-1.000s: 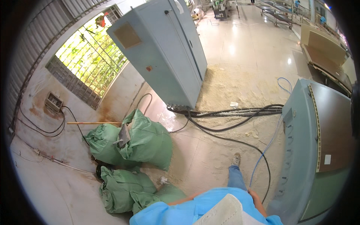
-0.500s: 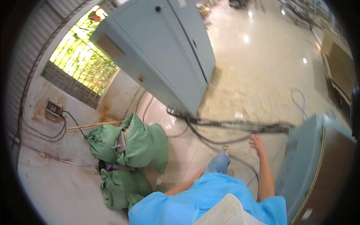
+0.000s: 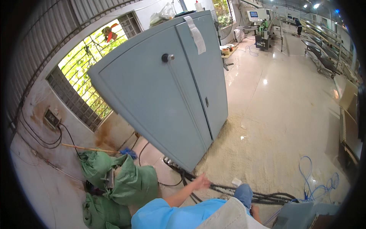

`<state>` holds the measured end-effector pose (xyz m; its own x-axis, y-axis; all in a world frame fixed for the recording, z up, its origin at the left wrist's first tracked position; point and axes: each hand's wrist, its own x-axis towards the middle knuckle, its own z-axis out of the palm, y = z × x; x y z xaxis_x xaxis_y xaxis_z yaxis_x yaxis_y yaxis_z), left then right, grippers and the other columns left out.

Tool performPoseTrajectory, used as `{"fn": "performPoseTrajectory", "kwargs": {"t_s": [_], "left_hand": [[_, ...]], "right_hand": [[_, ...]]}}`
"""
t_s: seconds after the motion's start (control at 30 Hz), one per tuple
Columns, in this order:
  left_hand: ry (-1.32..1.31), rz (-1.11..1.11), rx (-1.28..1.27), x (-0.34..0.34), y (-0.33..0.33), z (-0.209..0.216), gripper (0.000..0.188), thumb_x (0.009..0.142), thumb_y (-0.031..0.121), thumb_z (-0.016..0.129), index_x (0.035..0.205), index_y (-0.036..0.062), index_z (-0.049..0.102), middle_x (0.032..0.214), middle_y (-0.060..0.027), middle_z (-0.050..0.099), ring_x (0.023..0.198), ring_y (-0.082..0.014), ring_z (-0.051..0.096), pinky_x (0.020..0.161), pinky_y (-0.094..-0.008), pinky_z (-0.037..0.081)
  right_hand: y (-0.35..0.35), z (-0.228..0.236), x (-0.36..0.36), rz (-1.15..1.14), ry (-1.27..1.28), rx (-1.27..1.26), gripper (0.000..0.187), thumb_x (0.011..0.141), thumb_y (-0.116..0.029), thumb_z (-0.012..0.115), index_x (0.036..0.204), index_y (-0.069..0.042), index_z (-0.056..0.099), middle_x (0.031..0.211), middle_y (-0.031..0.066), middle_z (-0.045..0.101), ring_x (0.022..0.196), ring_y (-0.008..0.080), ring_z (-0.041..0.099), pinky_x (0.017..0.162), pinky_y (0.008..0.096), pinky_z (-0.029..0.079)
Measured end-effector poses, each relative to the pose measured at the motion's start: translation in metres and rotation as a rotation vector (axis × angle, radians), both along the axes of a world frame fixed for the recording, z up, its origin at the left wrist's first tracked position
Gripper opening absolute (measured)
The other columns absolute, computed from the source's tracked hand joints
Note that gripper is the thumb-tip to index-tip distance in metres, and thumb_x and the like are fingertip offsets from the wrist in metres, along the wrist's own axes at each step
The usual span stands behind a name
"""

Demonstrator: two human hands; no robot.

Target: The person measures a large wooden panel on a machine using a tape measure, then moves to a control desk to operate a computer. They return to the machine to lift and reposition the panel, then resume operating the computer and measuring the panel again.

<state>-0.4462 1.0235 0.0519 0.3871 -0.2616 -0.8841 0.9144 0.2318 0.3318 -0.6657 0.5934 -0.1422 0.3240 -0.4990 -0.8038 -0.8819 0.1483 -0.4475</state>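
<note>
My left hand (image 3: 200, 182) reaches forward over a bundle of black cables (image 3: 263, 197) on the floor, its fingers loosely apart and nothing in them. It is near the lower corner of a tall grey-blue metal cabinet (image 3: 164, 95), apart from it. Low beside my knee hangs my right hand (image 3: 254, 210), only partly seen; its fingers are too small and hidden to make out. A small white scrap (image 3: 236, 181) lies by the cables. My raised knee (image 3: 244, 192) in blue jeans is over the bundle.
Stuffed green sacks (image 3: 135, 183) and a wooden-handled blue mop (image 3: 128, 153) stand by the left wall. Sawdust-like powder (image 3: 225, 160) covers the floor beside the cabinet. Blue tubing (image 3: 308, 181) coils at right, near a grey-blue box (image 3: 297, 213). A machine with a screen (image 3: 263, 28) stands far ahead.
The view has tilted up and shows more of the hall. My left hand has come forward into sight, while my right hand has swung back and down. I am nearer the cables.
</note>
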Motion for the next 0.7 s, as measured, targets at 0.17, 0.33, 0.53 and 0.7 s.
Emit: {"fn": "performPoseTrajectory", "kwargs": {"t_s": [0.17,0.33,0.53,0.7], "left_hand": [[-0.806,-0.176,0.194,0.261,-0.054,0.14,0.071,0.102,0.061,0.044,0.154,0.0125,0.039,0.146,-0.0143,0.052,0.129,-0.0277,0.055,0.109,-0.0434,0.042],[-1.257,-0.163,0.239,0.417,-0.14,0.248,0.057,0.105,0.053,0.048,0.141,0.0085,0.052,0.126,-0.0072,0.064,0.114,-0.0208,0.062,0.101,-0.0371,0.046],[-1.272,-0.202,0.364,0.539,-0.177,0.261,0.053,0.103,0.046,0.056,0.14,0.008,0.054,0.126,-0.0071,0.065,0.113,-0.0185,0.062,0.101,-0.036,0.046],[-0.946,-0.156,0.348,0.575,-0.159,0.174,0.049,0.103,0.046,0.056,0.137,0.0105,0.059,0.122,-0.0053,0.066,0.109,-0.0177,0.064,0.097,-0.0324,0.047]], "right_hand": [[-0.058,-0.014,0.112,-0.167,-0.045,0.181,0.026,0.091,-0.022,0.057,0.08,0.001,0.064,0.07,0.016,0.063,0.062,0.033,0.065,0.053,0.0475,0.049],[-0.138,-0.023,0.271,-0.331,-0.156,0.431,0.023,0.092,-0.022,0.054,0.08,-0.002,0.059,0.065,0.0124,0.057,0.057,0.0305,0.062,0.048,0.0431,0.05],[-0.2,0.131,0.649,-0.064,-0.645,0.164,0.019,0.092,-0.017,0.053,0.076,-0.008,0.059,0.068,0.0057,0.058,0.06,0.0176,0.056,0.058,0.035,0.05],[-0.164,0.353,0.9,0.283,-1.077,0.331,0.033,0.1,-0.032,0.061,0.116,-0.003,0.067,0.104,0.0101,0.072,0.089,0.0179,0.068,0.078,0.0312,0.056]]}}
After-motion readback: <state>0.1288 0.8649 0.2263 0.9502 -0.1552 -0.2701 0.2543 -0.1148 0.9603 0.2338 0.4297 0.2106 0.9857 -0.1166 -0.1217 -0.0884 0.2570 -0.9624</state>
